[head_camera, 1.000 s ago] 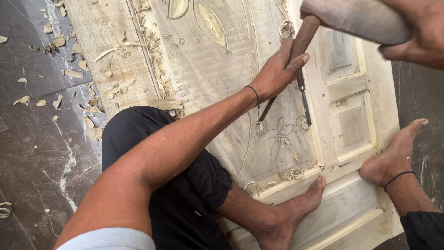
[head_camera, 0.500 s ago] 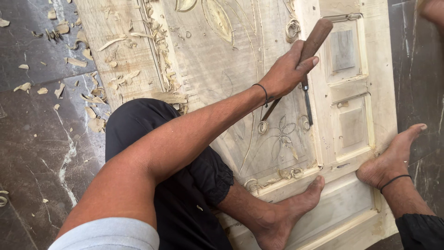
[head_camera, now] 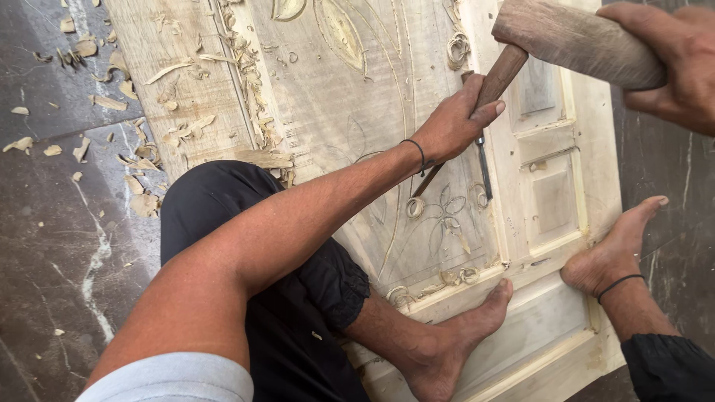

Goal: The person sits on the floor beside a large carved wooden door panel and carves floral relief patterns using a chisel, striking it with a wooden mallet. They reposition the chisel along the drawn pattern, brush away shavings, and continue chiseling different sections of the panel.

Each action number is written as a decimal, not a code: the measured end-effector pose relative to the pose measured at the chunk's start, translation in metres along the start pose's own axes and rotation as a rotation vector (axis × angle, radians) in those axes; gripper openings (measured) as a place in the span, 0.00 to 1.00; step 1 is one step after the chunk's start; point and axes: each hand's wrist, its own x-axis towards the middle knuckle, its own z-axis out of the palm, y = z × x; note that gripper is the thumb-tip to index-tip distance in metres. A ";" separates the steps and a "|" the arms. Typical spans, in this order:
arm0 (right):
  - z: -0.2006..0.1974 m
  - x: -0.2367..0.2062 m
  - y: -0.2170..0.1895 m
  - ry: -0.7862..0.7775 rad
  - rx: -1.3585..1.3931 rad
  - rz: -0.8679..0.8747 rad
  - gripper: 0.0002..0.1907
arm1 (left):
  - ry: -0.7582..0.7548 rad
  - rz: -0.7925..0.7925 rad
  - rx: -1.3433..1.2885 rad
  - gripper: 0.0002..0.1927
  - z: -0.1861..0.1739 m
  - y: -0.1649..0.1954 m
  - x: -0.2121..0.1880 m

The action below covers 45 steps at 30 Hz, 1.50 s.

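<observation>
My left hand [head_camera: 452, 123] grips a chisel [head_camera: 497, 77] by its brown wooden handle, with the blade tip resting on a carved flower pattern [head_camera: 445, 216] in a pale wooden door panel [head_camera: 328, 89]. My right hand [head_camera: 666, 59] holds a round wooden mallet [head_camera: 570, 37], whose end meets the top of the chisel handle. A second chisel [head_camera: 482, 165] lies flat on the panel just right of my left hand. My left foot [head_camera: 447, 342] and right foot [head_camera: 614, 249] press on the panel's lower part.
Wood shavings [head_camera: 149, 141] lie scattered over the panel's left side and the dark stone floor [head_camera: 52, 223]. Curled chips [head_camera: 458, 48] sit on the carving. Recessed rectangular panels [head_camera: 555, 197] run along the door's right side.
The mallet was out of view half a second ago and has come back down onto the chisel handle. My left hand stays on the chisel at the same spot.
</observation>
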 end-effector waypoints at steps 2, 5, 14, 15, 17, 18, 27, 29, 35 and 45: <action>-0.001 -0.001 -0.001 -0.029 0.009 -0.007 0.59 | 0.008 -0.019 -0.012 0.19 0.000 0.003 -0.001; -0.001 -0.001 0.000 -0.013 -0.010 -0.033 0.59 | 0.007 -0.033 -0.042 0.19 -0.002 0.006 -0.006; -0.005 0.005 0.006 -0.089 0.027 -0.064 0.61 | 0.067 0.016 0.016 0.17 -0.002 0.006 -0.013; -0.006 0.005 0.005 -0.094 0.026 -0.063 0.60 | 0.069 0.016 0.015 0.17 -0.002 0.006 -0.013; -0.009 0.004 0.004 -0.102 0.033 -0.049 0.60 | 0.062 -0.002 0.001 0.17 -0.001 0.008 -0.015; -0.010 0.003 0.003 -0.075 0.029 -0.026 0.60 | 0.054 -0.019 -0.021 0.18 0.000 0.009 -0.016; 0.000 -0.026 -0.008 -0.047 0.011 -0.020 0.60 | 0.024 -0.123 -0.083 0.17 -0.013 0.022 -0.022; 0.001 -0.032 -0.009 0.003 0.017 0.040 0.60 | 0.024 -0.119 -0.088 0.18 -0.014 0.024 -0.023; 0.002 -0.026 -0.006 -0.090 0.035 -0.041 0.60 | 0.062 -0.110 -0.035 0.18 -0.014 0.024 -0.025; 0.004 -0.025 -0.010 -0.045 0.057 0.013 0.61 | 0.092 -0.024 -0.021 0.20 -0.008 0.023 -0.029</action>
